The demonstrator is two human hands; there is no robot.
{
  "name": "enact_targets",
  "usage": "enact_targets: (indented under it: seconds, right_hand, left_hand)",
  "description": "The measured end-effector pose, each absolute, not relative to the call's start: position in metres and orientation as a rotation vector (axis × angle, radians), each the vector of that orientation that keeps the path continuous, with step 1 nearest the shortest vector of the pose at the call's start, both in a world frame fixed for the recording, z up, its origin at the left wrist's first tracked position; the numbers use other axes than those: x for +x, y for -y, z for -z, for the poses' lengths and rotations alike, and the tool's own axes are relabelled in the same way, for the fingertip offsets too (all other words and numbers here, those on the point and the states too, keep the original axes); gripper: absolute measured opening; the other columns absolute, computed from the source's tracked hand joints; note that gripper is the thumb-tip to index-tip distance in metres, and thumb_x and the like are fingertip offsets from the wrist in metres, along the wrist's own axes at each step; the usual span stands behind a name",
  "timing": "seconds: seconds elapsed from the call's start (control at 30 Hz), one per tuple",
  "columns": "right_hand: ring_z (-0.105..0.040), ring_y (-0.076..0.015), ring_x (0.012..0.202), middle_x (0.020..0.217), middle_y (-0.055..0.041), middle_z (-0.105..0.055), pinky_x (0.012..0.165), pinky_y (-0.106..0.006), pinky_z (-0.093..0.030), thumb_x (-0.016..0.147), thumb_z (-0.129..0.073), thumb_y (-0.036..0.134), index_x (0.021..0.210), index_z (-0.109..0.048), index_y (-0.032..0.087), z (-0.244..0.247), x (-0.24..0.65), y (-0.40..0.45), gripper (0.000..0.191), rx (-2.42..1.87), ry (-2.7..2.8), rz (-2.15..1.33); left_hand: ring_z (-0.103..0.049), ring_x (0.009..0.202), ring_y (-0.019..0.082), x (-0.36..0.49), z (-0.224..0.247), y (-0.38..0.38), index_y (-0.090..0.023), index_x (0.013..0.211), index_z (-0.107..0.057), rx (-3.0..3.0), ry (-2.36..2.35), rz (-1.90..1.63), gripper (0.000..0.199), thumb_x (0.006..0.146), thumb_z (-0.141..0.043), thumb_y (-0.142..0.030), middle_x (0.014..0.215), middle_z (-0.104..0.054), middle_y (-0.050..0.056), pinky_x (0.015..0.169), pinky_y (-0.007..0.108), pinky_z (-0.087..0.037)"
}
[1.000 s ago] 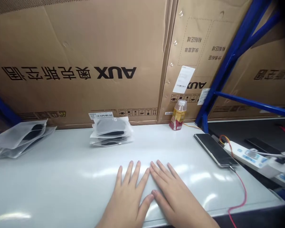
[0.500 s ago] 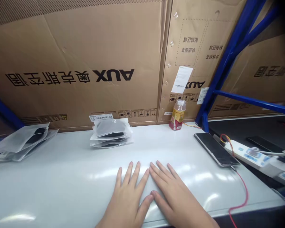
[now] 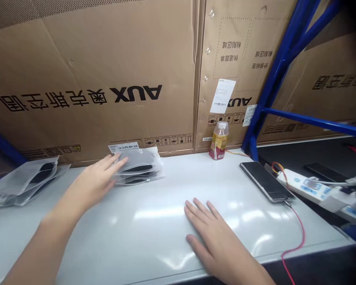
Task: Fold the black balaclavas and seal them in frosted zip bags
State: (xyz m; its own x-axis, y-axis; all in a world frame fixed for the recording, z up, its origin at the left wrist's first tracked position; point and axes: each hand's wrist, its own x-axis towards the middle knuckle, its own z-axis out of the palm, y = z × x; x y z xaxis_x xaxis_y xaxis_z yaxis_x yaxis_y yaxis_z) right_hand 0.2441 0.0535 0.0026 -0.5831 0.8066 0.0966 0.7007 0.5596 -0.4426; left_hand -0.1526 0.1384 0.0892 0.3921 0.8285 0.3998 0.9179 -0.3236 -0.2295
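Note:
My left hand (image 3: 96, 178) reaches out across the white table (image 3: 154, 233), fingers spread, and its fingertips are at the left edge of a stack of frosted plastic pouches (image 3: 141, 168) with dark items inside. It does not appear to grip the stack. A white label (image 3: 124, 147) stands at the back of the stack. My right hand (image 3: 210, 233) lies flat and open on the table, touching nothing else. Another loose pile of similar pouches (image 3: 23, 182) lies at the far left.
Large AUX cartons (image 3: 77, 79) and a blue rack (image 3: 273, 79) stand behind the table. A drink bottle (image 3: 218, 141), a black phone (image 3: 265, 181) and a red charging cable (image 3: 296, 233) are on the right; a power strip (image 3: 302, 187) lies beyond the table edge.
My left hand has left its place beside my right hand and moved forward and left to the pouch stack. My right hand has shifted only slightly, and the view has tilted a little.

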Motion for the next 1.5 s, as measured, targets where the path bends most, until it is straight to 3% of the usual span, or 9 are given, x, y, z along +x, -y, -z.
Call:
enact_targets:
  seconds: [0.13, 0.3, 0.43, 0.53, 0.63, 0.73, 0.83, 1.17, 1.5]
  right_hand:
    - [-0.029, -0.034, 0.16, 0.17, -0.0052, -0.035, 0.131, -0.063, -0.025, 0.105, -0.05, 0.033, 0.166, -0.034, 0.022, -0.003, 0.244, -0.054, 0.064, -1.228, 2.496, -0.522]
    - [-0.03, -0.0335, 0.159, 0.17, -0.005, -0.037, 0.131, -0.062, -0.026, 0.106, -0.05, 0.033, 0.166, -0.035, 0.023, -0.001, 0.246, -0.054, 0.063, -1.215, 2.483, -0.493]
    - [-0.033, -0.0333, 0.158, 0.169, -0.0062, -0.041, 0.13, -0.062, -0.026, 0.106, -0.051, 0.034, 0.166, -0.035, 0.024, 0.003, 0.247, -0.053, 0.063, -1.185, 2.462, -0.438]
    - [-0.038, -0.0334, 0.156, 0.164, -0.0093, -0.049, 0.128, -0.06, -0.028, 0.105, -0.054, 0.033, 0.16, -0.043, 0.021, 0.003, 0.247, -0.052, 0.057, -1.139, 2.433, -0.343]
    - [-0.064, -0.0296, 0.122, 0.125, -0.0104, -0.073, 0.104, -0.049, -0.05, 0.104, -0.054, 0.025, 0.125, -0.065, 0.02, 0.001, 0.246, -0.049, 0.024, -1.095, 2.3, -0.248]
    - [-0.058, -0.0197, 0.078, 0.085, -0.0024, -0.066, 0.069, -0.035, -0.044, 0.105, -0.053, 0.02, 0.099, -0.065, 0.021, 0.0, 0.241, -0.045, 0.014, -0.903, 2.277, -0.165]
    - [-0.047, -0.0165, 0.068, 0.075, 0.0016, -0.058, 0.062, -0.033, -0.033, 0.109, -0.053, 0.024, 0.097, -0.066, 0.022, 0.001, 0.235, -0.041, 0.017, -0.609, 2.36, -0.102]
    - [-0.05, -0.0187, 0.074, 0.084, -0.0009, -0.063, 0.066, -0.035, -0.034, 0.11, -0.046, 0.018, 0.088, -0.064, 0.023, -0.016, 0.248, -0.068, 0.029, -0.654, 2.671, 0.071]
    - [-0.056, -0.0222, 0.076, 0.091, -0.0079, -0.066, 0.071, -0.036, -0.037, 0.099, -0.046, 0.001, 0.087, -0.065, 0.019, -0.027, 0.258, -0.125, 0.028, -1.27, 2.561, 0.222]
  left_hand:
    - [-0.073, 0.117, 0.032, -0.166, -0.08, -0.156, -0.023, 0.144, -0.065, -2.209, 1.471, 0.291, 0.052, 0.105, -0.031, -0.027, 0.147, -0.067, 0.01, 0.09, 0.046, -0.061]
    - [-0.074, 0.101, 0.024, -0.143, -0.092, -0.122, -0.022, 0.128, -0.074, -2.161, 1.329, 0.39, 0.036, 0.106, -0.045, -0.024, 0.116, -0.081, -0.001, 0.099, 0.047, -0.057]
    - [-0.072, 0.113, 0.025, -0.084, -0.078, -0.056, -0.027, 0.127, -0.072, -2.335, 0.971, 0.627, 0.038, 0.091, -0.071, -0.015, 0.117, -0.08, -0.002, 0.111, 0.051, -0.055]
    - [-0.064, 0.134, 0.03, -0.033, -0.04, -0.012, -0.023, 0.108, -0.074, -2.522, 0.897, 0.663, 0.023, 0.088, -0.066, -0.014, 0.126, -0.077, 0.006, 0.12, 0.052, -0.05]
    - [-0.056, 0.145, 0.032, -0.001, -0.006, 0.007, -0.023, 0.087, -0.066, -2.505, 0.992, 0.587, 0.006, 0.088, -0.062, -0.019, 0.145, -0.068, 0.011, 0.127, 0.056, -0.036]
    - [-0.056, 0.145, 0.026, 0.003, 0.008, 0.006, -0.017, 0.115, -0.07, -2.474, 1.077, 0.585, 0.023, 0.094, -0.064, -0.027, 0.149, -0.065, 0.013, 0.133, 0.049, -0.023]
    - [-0.056, 0.145, 0.023, -0.006, 0.007, 0.002, -0.014, 0.141, -0.061, -2.524, 1.048, 0.6, 0.045, 0.097, -0.063, -0.028, 0.147, -0.068, 0.01, 0.134, 0.044, -0.019]
    - [-0.067, 0.133, 0.021, -0.011, 0.007, 0.003, -0.026, 0.096, -0.072, -2.652, 1.038, 0.782, 0.006, 0.094, -0.069, -0.021, 0.12, -0.081, 0.002, 0.135, 0.047, -0.02]
    - [-0.072, 0.124, 0.021, -0.003, 0.009, 0.004, -0.026, 0.084, -0.07, -2.634, 0.995, 0.859, 0.014, 0.088, -0.073, -0.013, 0.107, -0.083, -0.003, 0.136, 0.05, -0.02]
